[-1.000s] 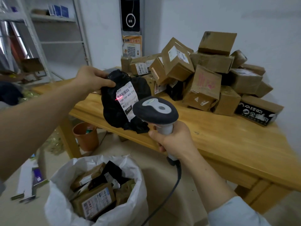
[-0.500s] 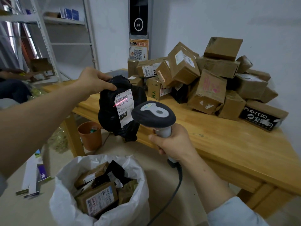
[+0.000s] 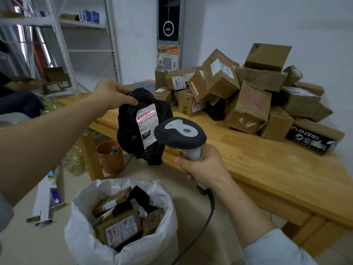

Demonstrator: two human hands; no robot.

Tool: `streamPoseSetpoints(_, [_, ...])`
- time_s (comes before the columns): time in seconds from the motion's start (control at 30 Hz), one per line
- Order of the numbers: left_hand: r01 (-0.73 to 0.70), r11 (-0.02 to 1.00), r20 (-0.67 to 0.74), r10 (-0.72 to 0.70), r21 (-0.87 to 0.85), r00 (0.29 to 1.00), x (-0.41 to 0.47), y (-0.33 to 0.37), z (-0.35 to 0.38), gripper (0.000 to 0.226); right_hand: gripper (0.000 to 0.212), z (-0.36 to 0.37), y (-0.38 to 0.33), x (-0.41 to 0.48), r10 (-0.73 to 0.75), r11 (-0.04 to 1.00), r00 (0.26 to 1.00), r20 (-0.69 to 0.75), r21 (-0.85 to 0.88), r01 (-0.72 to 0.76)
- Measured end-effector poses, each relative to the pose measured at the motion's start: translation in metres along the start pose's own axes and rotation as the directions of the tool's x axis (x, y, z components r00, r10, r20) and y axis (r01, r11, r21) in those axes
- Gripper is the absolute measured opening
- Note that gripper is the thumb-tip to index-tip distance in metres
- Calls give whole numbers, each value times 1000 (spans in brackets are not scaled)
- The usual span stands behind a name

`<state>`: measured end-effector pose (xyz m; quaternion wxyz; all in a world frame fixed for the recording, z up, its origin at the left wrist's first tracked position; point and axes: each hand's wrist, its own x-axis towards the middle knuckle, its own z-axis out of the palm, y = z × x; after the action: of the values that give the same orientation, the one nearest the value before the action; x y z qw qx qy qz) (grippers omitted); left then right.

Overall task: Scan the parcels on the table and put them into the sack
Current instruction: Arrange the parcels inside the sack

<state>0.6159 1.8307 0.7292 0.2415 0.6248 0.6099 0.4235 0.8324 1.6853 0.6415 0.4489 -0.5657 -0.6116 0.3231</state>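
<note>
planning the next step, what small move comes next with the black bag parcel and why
Probably lower the black plastic bag parcel into the open white sack. The left hand grips its top, and the grey handheld scanner in the right hand casts a red line across its white label.

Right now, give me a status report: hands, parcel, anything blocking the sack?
Left hand grips black parcel by its top. Right hand holds scanner, red line on label. Sack open below, nothing blocking it.
</note>
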Motion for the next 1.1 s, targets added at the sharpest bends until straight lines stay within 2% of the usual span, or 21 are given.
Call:
streamPoseSetpoints(0.2, [19, 1000, -4, -19, -7, 1000, -2, -6, -2, 35, 15, 5, 2, 1, -32, 999, 999, 4, -13, 32])
streamPoseSetpoints(0.33, [56, 998, -2, -56, -19, 998, -2, -15, -4, 34, 18, 11, 5, 3, -2, 1000, 1000, 28, 13, 1])
streamPoseSetpoints(0.43, [118, 992, -8, -119, -42, 993, -1, -32, -3, 39, 20, 18, 6, 3, 62, 992, 996, 58, 105, -68])
streamPoseSetpoints(0.53, [245, 966, -24, -248, -83, 969, -2, -68, 1, 36, 19, 30, 16, 6, 150, 971, 985, 90, 172, -163])
streamPoseSetpoints(0.63, [441, 880, -44, -455, -177, 890, -7, -119, 8, 39, 17, 48, 34, 7, 235, 948, 962, 136, 187, -258])
streamPoseSetpoints(0.77, [636, 688, 31, -670, -350, 742, -23, -183, 26, 31, 15, 72, 58, 11, 320, 924, 928, 190, 154, -350])
streamPoseSetpoints(0.87, [703, 604, 32, -750, -376, 661, -38, -228, 38, 27, 16, 87, 76, 17, 397, 892, 890, 226, 135, -432])
streamPoseSetpoints(1.0, [752, 547, 7, -807, -368, 590, -49, -275, 46, 37, 16, 104, 94, 30, 501, 826, 831, 240, 154, -542])
streamPoseSetpoints(1.1, [778, 494, 20, -839, -387, 543, -49, -299, 56, 45, 12, 114, 104, 40, 524, 809, 818, 237, 161, -565])
